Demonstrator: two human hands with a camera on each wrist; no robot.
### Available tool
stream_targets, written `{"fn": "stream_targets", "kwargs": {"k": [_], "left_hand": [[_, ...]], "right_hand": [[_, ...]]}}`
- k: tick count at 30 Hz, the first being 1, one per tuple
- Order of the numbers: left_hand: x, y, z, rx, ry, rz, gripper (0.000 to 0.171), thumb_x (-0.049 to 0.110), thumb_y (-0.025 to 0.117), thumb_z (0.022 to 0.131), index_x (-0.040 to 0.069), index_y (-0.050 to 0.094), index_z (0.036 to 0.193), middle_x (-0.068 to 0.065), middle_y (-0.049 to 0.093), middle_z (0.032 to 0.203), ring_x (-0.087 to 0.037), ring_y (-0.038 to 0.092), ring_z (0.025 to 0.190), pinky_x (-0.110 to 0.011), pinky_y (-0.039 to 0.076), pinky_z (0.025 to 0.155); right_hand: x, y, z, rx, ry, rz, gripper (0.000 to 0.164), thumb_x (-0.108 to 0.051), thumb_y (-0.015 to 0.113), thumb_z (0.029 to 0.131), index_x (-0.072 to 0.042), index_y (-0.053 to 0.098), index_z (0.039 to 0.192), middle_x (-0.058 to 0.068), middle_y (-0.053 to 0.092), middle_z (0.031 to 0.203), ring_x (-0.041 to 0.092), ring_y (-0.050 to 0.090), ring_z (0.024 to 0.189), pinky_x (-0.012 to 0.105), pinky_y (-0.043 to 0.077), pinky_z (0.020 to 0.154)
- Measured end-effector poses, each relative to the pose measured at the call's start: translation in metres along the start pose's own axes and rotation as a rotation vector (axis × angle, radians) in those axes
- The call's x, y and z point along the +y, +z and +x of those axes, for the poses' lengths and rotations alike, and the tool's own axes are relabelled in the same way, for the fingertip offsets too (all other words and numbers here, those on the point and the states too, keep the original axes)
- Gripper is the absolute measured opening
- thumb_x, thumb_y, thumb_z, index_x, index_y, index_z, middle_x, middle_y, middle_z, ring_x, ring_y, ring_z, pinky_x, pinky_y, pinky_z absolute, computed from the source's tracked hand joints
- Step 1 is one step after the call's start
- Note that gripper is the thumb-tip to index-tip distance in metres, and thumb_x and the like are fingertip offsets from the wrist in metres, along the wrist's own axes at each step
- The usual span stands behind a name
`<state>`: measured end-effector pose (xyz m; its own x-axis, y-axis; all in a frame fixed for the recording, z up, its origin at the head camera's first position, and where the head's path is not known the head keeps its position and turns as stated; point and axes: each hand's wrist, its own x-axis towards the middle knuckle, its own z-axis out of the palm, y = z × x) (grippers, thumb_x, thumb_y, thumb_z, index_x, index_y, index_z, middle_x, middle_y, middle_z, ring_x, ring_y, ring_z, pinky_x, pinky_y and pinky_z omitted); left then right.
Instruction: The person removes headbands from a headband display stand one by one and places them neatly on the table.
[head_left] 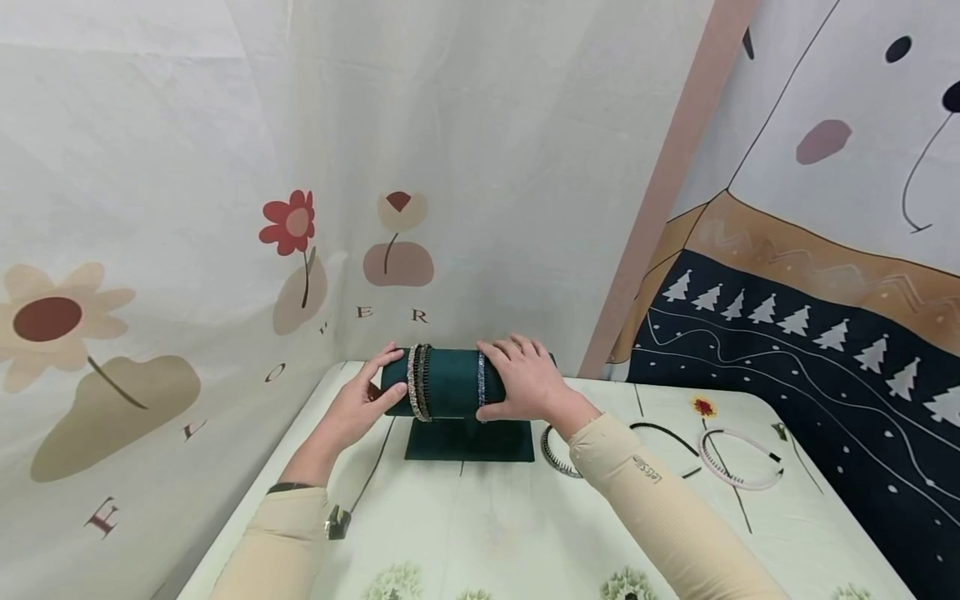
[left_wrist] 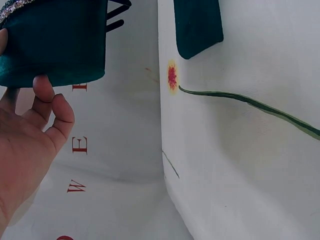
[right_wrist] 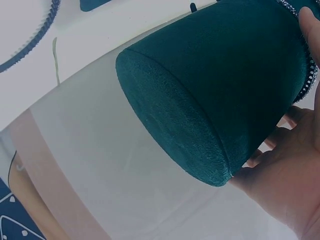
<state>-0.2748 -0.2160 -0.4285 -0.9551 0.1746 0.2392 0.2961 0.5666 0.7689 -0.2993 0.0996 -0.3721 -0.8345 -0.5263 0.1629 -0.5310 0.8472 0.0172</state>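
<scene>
A dark green velvet headband stand, with a thick horizontal roll (head_left: 452, 383) over a flat base (head_left: 468, 443), stands on the table. Near the roll's left end sit a sparkly silvery-pink headband (head_left: 412, 383) and darker toothed banding (head_left: 424, 385) beside it. My left hand (head_left: 351, 410) grips that end, thumb in front and fingers around the far side. Towards the right, a blue rhinestone headband (head_left: 482, 380) arches over the roll. My right hand (head_left: 531, 385) holds this headband, fingers over the top and thumb at its lower front. In the right wrist view, the roll's end face (right_wrist: 170, 120) is bare.
On the table (head_left: 517, 525), right of the stand, lie a dark toothed headband (head_left: 555, 457) partly behind my right forearm, a thin black headband (head_left: 663, 429) and a pale pink headband (head_left: 738, 484). A printed cloth wall (head_left: 480, 167) rises close behind the stand.
</scene>
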Motion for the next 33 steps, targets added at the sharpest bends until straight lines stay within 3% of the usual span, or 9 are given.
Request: {"fn": "stream_targets", "kwargs": {"k": [33], "left_hand": [[-0.0001,-0.0009,-0.0003,0.002,0.000,0.008,0.066,0.044,0.064,0.107,0.032,0.037,0.166,0.004,0.022,0.180,-0.023,0.056,0.095,-0.035,0.050,0.080]], "right_hand": [[0.0015,-0.0006,-0.0050,0.009,-0.004,0.017,0.112,-0.070,0.081,0.082,-0.022,0.030,0.170,0.010,0.045,0.167,0.041,0.033,0.157,0.062,0.029,0.127]]}}
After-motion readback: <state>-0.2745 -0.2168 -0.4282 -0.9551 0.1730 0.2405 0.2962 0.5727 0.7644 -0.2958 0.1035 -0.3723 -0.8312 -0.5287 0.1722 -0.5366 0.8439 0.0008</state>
